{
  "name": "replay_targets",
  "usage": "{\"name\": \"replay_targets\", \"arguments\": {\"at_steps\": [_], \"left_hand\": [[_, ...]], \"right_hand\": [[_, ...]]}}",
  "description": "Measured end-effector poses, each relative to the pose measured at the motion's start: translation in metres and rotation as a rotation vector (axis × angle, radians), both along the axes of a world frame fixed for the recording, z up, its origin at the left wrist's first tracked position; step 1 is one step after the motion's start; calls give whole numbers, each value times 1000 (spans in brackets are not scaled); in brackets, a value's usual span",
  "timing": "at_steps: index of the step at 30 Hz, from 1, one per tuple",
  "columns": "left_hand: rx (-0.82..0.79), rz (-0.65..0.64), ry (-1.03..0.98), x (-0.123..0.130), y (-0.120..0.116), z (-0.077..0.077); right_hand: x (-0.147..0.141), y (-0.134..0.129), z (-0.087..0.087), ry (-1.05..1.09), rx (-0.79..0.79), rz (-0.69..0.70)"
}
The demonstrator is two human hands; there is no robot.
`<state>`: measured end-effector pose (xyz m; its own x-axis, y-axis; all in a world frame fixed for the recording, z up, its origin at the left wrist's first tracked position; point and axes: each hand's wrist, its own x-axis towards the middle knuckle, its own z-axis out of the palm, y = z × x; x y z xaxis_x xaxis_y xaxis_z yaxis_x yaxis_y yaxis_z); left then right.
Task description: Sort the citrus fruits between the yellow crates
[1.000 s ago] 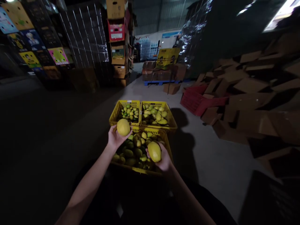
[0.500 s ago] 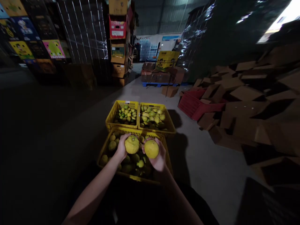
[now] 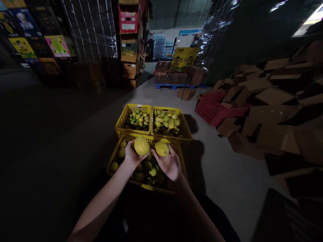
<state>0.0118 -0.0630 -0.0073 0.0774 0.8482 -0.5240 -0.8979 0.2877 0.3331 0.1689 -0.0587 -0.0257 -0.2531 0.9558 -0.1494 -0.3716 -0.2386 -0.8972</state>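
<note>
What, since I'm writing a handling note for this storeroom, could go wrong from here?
The fruit in the right hand sits out near the fingertips, with the palm showing, so it might slip and drop into the front crate below. The left hand holds another fruit close beside it, so the two could knock together. To the right, cardboard boxes lie in a loose, tilted heap that may slide if bumped.
</note>
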Motion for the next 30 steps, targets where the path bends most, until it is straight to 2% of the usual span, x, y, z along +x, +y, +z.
{"name": "replay_targets", "arguments": {"at_steps": [3, 5, 10, 12, 17, 21, 24, 27, 30], "left_hand": [[32, 5, -48, 0, 0, 1], [46, -9, -87, 0, 0, 2], [59, 33, -54, -5, -1, 5], [43, 50, -38, -8, -1, 6], [18, 44, -41, -14, -8, 9], [117, 16, -19, -18, -15, 15], [75, 19, 0, -18, -16, 18], [34, 44, 19, -13, -15, 17], [71, 76, 97, -3, -13, 12]], "right_hand": [[-1, -2, -3, 156, -152, -18], [-2, -4, -3, 237, -198, -30], [-6, -11, 3, 276, -36, -10], [-7, -12, 4, 275, -32, -18], [-7, -8, 0, 273, -257, 0], [-5, -6, 1, 321, -205, 16], [-6, -8, 4, 308, -175, 42], [-12, -10, 5, 297, -118, -4], [-20, -14, 4, 276, -29, -77]]}}
